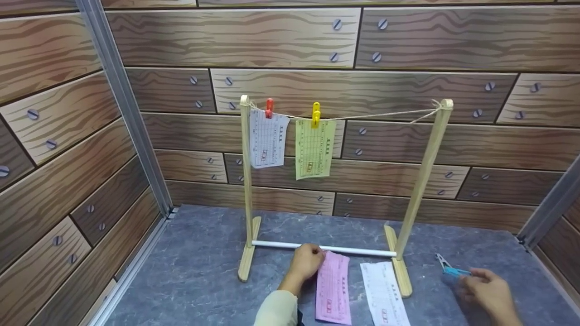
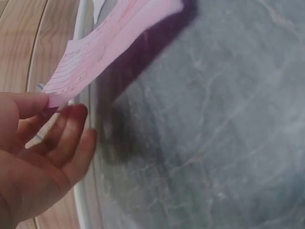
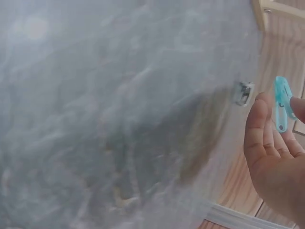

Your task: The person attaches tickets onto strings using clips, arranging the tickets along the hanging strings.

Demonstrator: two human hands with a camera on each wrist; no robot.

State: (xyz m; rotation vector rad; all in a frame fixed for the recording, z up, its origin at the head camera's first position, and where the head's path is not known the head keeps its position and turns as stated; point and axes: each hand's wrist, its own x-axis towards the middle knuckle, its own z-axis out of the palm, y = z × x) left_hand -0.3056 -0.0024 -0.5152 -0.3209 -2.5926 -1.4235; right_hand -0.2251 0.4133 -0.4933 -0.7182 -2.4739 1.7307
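My left hand pinches the top end of a pink printed paper slip between thumb and finger. In the left wrist view the pink slip slants up from the table. At the right, my right hand holds a light-blue clothespin just above the table. Thumb and fingertips pinch this clothespin in the right wrist view. Beyond it lies a small silvery-grey piece, its kind unclear. A white printed slip lies on the table between the hands.
A wooden rack with a white crossbar stands ahead. On its string hang a white slip under a red clothespin and a yellow slip under a yellow clothespin. Wood-patterned walls surround the grey table.
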